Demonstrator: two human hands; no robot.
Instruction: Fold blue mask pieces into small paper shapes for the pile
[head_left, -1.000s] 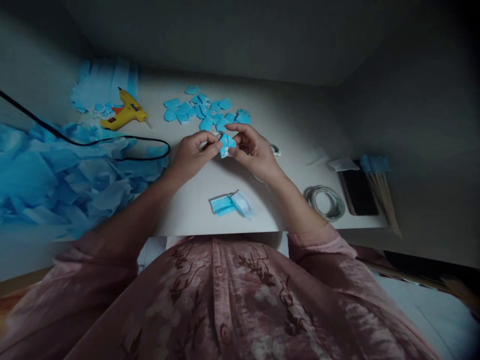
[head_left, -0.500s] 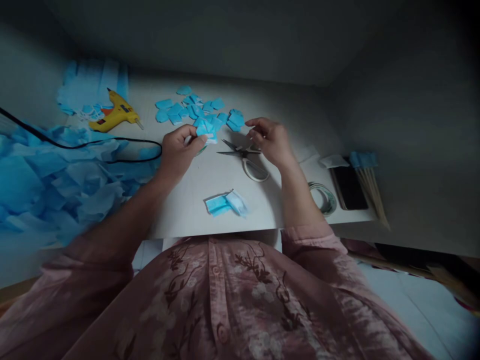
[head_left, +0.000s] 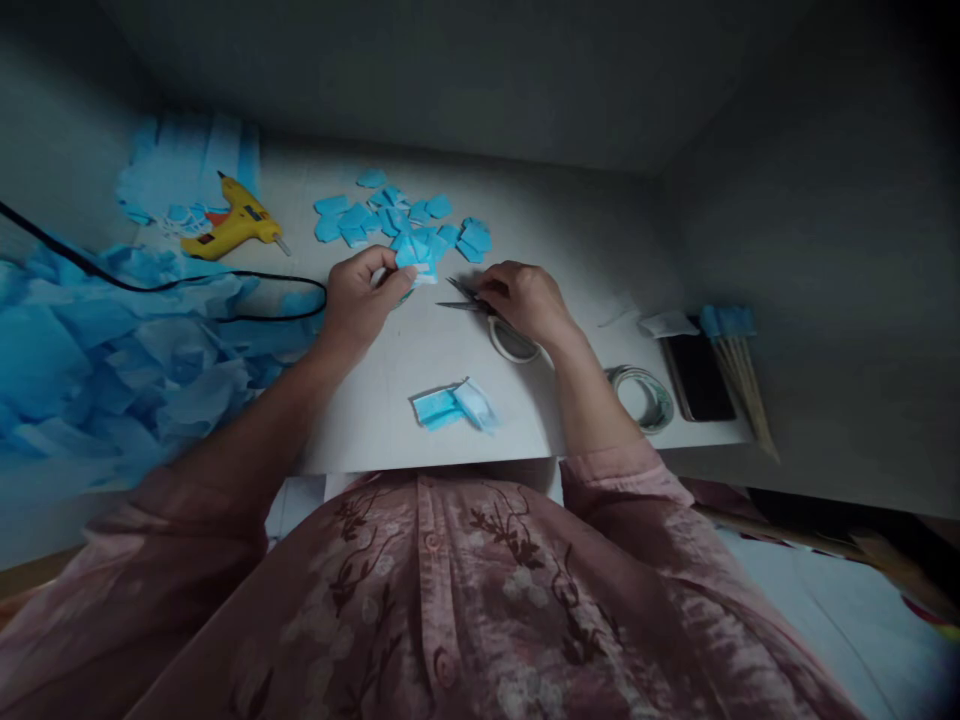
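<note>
My left hand (head_left: 363, 296) pinches a small blue fabric piece (head_left: 417, 262) with a white edge between thumb and fingers, above the table. My right hand (head_left: 528, 302) is closed over the scissors (head_left: 513, 342), its fingertips bent down at their pivot. The scissor blades are spread and point left; one pale handle loop shows below the hand, while the other is hidden under it. Behind both hands lie several cut blue pieces (head_left: 352, 218), loosely scattered. Two blue and white scraps (head_left: 442, 406) lie near the front edge.
A yellow glue gun (head_left: 238, 222) lies at the left back, its black cord (head_left: 285, 278) looping toward my left hand. A heap of blue fabric (head_left: 150, 370) fills the left. On the right are a tape roll (head_left: 661, 402), a dark phone (head_left: 699, 378) and blue-tipped sticks (head_left: 738, 370).
My right hand has moved down and slightly left onto the scissors, its fingers curling in. My left hand keeps hold of the blue fabric piece and has hardly moved.
</note>
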